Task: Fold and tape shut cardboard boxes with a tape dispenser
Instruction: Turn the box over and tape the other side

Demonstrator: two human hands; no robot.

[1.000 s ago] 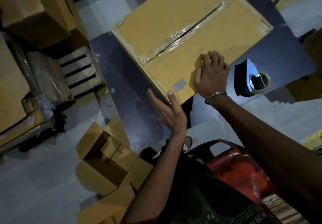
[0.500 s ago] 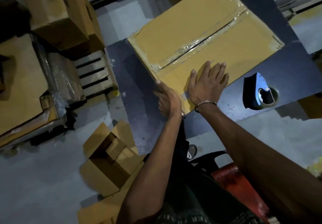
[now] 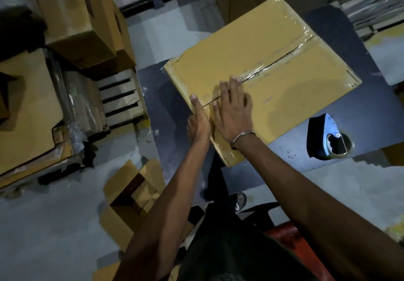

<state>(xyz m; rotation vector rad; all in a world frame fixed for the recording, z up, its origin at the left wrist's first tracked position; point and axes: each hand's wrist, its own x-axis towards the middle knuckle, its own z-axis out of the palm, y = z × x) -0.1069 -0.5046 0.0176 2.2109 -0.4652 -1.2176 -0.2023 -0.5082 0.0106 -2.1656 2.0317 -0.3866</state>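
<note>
A closed cardboard box (image 3: 279, 84) lies on the dark table (image 3: 371, 105), its centre seam covered with clear tape. My right hand (image 3: 232, 110) lies flat on the box top near its close left edge, fingers straight and reaching the seam. My left hand (image 3: 197, 119) sits at the box's left edge beside the right hand, thumb on top over the seam end, fingers down the side. A blue tape dispenser (image 3: 326, 137) stands on the table to the right of the box, a short way from my right wrist.
An open, unfolded cardboard box (image 3: 131, 195) lies on the grey floor at lower left. Stacked boxes (image 3: 83, 18) and a wooden pallet (image 3: 120, 97) fill the left side. A red object (image 3: 284, 232) sits low beside my body.
My right hand slid left and up along the box top to the taped seam. My left hand moved from open air to the box's left edge. The view shifted, so the box appears further right.
</note>
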